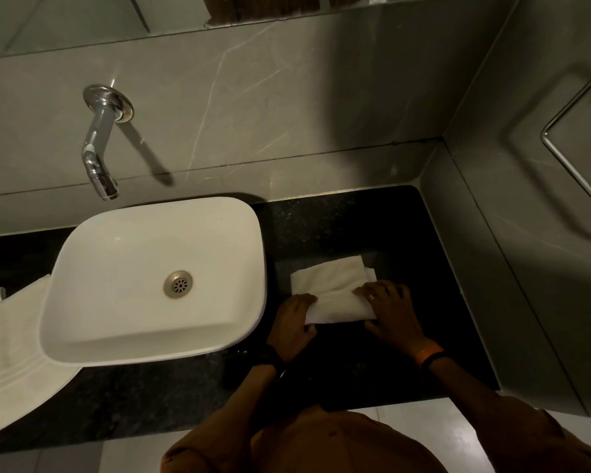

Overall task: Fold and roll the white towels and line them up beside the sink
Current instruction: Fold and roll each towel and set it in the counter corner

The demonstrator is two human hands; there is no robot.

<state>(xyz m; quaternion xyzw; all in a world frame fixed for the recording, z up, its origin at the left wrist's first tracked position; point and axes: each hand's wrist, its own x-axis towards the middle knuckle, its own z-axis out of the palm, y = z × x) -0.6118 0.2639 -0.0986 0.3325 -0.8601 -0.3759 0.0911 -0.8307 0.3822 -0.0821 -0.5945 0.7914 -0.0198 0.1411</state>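
A small white towel [333, 288] lies folded on the black counter [338, 227] to the right of the white sink [144, 278]. Its near part is turned over into a thick fold. My left hand [296, 320] grips the left end of that fold. My right hand [388, 308], with a ring on one finger, presses on the right end, fingers over the cloth. A larger white towel [11, 356] lies spread on the counter left of the sink, partly under the basin's edge.
A chrome tap [99, 155] juts from the grey wall above the basin. A grey side wall bounds the counter on the right, with a metal rail [567, 155] on it. The counter's front edge runs just before my body.
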